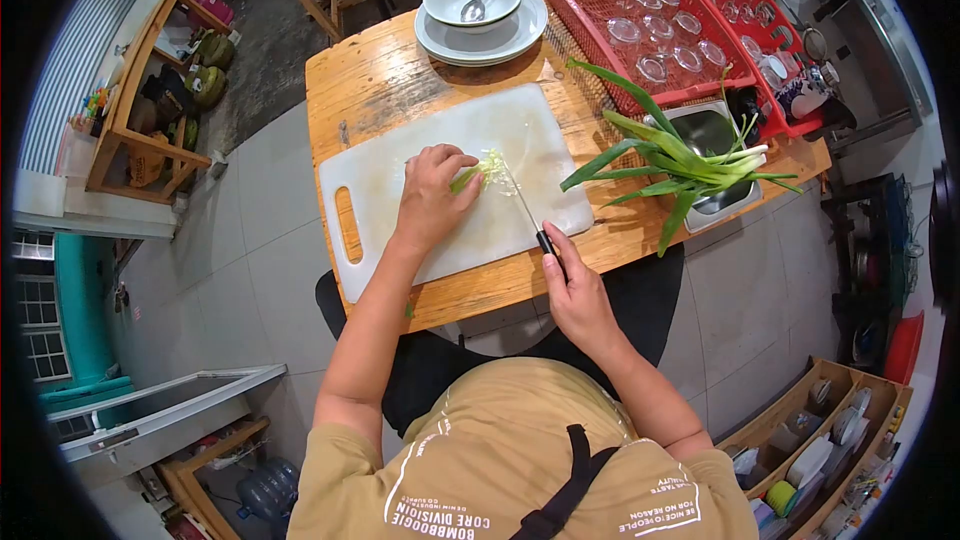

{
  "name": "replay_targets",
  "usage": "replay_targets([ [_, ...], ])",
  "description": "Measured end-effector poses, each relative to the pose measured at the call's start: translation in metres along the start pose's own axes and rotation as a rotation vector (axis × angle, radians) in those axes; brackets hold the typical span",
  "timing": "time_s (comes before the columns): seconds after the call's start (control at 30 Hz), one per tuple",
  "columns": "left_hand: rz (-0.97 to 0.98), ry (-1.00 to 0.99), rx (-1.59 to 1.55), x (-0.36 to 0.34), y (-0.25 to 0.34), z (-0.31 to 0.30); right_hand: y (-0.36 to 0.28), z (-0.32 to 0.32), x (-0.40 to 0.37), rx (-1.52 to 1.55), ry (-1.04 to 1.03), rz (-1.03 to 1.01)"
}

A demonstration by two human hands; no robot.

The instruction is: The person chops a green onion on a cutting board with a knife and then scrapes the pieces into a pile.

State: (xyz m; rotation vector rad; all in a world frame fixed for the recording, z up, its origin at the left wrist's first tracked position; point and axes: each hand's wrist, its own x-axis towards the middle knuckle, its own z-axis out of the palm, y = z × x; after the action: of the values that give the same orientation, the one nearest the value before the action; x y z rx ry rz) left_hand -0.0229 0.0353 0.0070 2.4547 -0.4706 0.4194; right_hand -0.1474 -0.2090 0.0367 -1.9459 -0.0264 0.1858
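Left hand: Fingers bent and drawn together, the left hand [436,188] presses a green stalk [464,180] to the board [385,175], back of the hand facing up.
Left arm: The bare forearm reaches forward and slightly inward, crossing the board's near edge.
Right hand: Closed around the black handle of a knife [546,243], the right hand [578,302] sits just off the board's near edge.
Right arm: Bent at the elbow, its forearm slants forward and inward – toward the other hand.
Knife: The blade points away from the body and to the left, its far end beside chopped bits [495,166].
Stalk: It lies near the board's middle, its cut end by the bits, partly hidden under the fingers.
Bunch: More greens [690,165] lie to the right – leaves toward the board, white ends outward, across a metal pan [708,132].
Table: Wooden, the table [360,85] also bears plates [432,48] and a bowl [450,2] beyond the board.
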Motion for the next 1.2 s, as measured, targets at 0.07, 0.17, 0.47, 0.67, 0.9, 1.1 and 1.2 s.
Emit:
replay_targets([
  [0.07,-0.027,0.012,0.028,-0.001,0.002,0.005,-0.006,0.002,0.0,-0.004,-0.025,0.022],
  [0.17,-0.049,0.065,0.023,-0.002,0.007,0.012,-0.009,0.005,0.003,-0.009,-0.06,0.056],
  [0.47,-0.07,0.075,0.026,-0.002,0.007,0.02,-0.001,0.017,0.012,-0.04,-0.053,-0.029],
  [0.67,-0.075,0.078,0.026,-0.001,0.007,0.021,0.003,0.021,0.014,-0.075,-0.061,-0.016],
  [0.9,-0.094,0.061,0.022,0.001,0.007,0.022,0.009,0.027,0.015,-0.098,-0.007,-0.131],
  [1.1,-0.107,0.05,0.016,0.003,0.008,0.021,0.014,0.028,0.017,-0.12,-0.006,-0.147],
  [1.2,-0.11,0.042,0.005,0.003,0.007,0.022,0.014,0.028,0.018,-0.146,-0.026,-0.125],
])
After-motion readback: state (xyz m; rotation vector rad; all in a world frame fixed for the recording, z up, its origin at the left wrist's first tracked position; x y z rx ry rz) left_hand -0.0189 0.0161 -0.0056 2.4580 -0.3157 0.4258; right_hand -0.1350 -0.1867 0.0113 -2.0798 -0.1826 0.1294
